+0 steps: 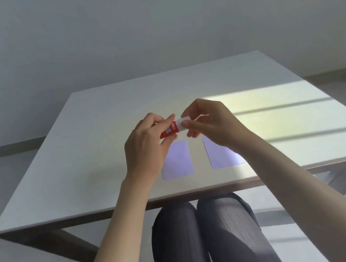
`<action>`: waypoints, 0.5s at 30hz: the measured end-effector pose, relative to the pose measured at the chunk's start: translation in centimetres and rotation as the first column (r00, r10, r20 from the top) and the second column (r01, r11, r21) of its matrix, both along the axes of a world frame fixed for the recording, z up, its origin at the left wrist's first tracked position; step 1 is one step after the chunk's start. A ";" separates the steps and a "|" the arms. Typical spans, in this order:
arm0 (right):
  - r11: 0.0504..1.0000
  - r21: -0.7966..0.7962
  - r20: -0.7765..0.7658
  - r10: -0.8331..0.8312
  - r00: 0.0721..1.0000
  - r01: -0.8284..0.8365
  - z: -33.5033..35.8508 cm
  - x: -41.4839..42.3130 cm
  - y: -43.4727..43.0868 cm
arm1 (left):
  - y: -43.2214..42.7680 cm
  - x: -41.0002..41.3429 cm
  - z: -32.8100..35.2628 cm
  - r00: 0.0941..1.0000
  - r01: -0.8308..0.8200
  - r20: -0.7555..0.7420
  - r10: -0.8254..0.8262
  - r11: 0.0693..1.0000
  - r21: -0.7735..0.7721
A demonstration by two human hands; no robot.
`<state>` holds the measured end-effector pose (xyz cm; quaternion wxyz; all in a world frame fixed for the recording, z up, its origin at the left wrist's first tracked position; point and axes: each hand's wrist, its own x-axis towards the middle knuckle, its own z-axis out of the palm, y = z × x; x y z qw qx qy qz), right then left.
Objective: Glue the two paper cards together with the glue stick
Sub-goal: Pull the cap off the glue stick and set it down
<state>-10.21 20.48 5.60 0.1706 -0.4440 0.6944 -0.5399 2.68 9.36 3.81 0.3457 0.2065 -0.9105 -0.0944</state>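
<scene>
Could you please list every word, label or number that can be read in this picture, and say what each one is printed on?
"UE" over "CK": white letters on the red body of the glue stick, evidently part of "GLUE STICK"; the left hand hides the rest.
A small white brand mark near the stick's white cap, which the right hand pinches: too blurred to read.
The two paper cards and the table: no text visible.

Soft daylight, striped sunpatch on table (pixel 298 113)

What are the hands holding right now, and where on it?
The glue stick: left hand grips its red body, right hand pinches the white cap end.
</scene>
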 end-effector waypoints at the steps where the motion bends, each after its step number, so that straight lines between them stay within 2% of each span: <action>1: 1.000 -0.031 0.005 0.005 1.000 -0.005 0.1 -0.4 0.1 | -0.3 0.2 -0.1 1.000 -0.007 -0.001 0.007 1.000 0.021; 4: 0.978 -0.119 -0.017 -0.174 0.985 0.171 0.6 -3.7 0.3 | -1.1 0.9 -0.5 0.999 -0.044 -0.004 0.045 0.994 0.101; 7: 0.900 -0.001 -0.285 -0.419 0.862 0.437 -0.5 -8.4 0.4 | -1.4 1.2 -0.8 0.993 -0.029 -0.098 0.060 0.957 0.290; 9: 0.857 0.134 -0.415 -0.408 0.814 0.498 -2.5 -10.4 0.4 | -1.2 1.1 -0.9 0.980 0.030 -0.184 0.070 0.870 0.492; 11: 0.845 0.238 -0.473 -0.329 0.817 0.478 -4.7 -11.2 0.3 | -1.0 0.7 -1.0 0.967 0.073 -0.235 0.098 0.779 0.623; 15: 0.837 0.294 -0.471 -0.293 0.832 0.462 -7.4 -11.8 0.6 | -1.0 0.0 -1.4 0.954 0.117 -0.271 0.128 0.673 0.730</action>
